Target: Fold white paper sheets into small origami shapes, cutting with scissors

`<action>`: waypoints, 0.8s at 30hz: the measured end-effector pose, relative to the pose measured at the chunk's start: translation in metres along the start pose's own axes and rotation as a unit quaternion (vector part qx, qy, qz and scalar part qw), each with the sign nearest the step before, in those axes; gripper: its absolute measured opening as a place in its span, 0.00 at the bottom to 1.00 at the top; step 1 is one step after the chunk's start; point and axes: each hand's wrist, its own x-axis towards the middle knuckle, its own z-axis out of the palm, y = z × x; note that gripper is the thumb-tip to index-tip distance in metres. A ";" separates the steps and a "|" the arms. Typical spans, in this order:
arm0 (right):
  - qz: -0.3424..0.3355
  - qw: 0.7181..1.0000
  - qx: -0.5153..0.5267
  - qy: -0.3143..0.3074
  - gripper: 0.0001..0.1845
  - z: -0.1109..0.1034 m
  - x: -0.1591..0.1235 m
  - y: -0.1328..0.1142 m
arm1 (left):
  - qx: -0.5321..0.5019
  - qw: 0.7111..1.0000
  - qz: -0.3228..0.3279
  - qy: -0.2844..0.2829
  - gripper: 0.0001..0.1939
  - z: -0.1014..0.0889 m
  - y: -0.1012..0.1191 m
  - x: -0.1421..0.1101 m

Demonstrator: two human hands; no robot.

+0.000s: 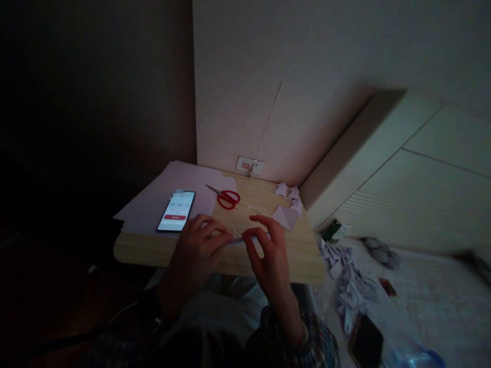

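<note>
Between my two hands, just above the front of the wooden table (307, 260), is a small piece of folded white paper (238, 238), seen nearly edge-on. My left hand (201, 245) pinches its left end between thumb and fingers. On its other side, my right hand (268, 250) pinches it with thumb and index finger, the remaining fingers raised. Much of the paper is hidden behind the fingers. Scissors with red handles (229, 199) lie beyond my hands. A flat folded paper (284, 217) rests past my right hand.
A lit phone (176, 210) lies on large paper sheets (153, 197) at left. Several folded paper figures (281, 190) sit at the far right corner. More folded papers (347, 276) and a dark phone-like object (366, 341) lie on the bed. A wall socket (250, 165) is behind the table.
</note>
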 end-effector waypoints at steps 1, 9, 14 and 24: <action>-0.001 1.000 0.000 -0.001 0.06 0.001 0.000 -0.001 | -0.004 1.000 0.001 0.003 0.07 0.001 0.000 0.000; -0.034 0.999 -0.007 -0.018 0.08 -0.004 -0.001 0.004 | 0.010 0.999 0.029 0.036 0.07 -0.001 0.002 0.000; 0.022 0.997 -0.049 0.050 0.06 -0.031 -0.003 0.046 | 0.037 0.997 -0.020 0.058 0.10 -0.010 -0.012 -0.002; 0.183 0.961 0.195 0.068 0.14 -0.025 -0.002 0.039 | -0.301 0.894 -0.328 0.047 0.09 0.006 -0.017 0.001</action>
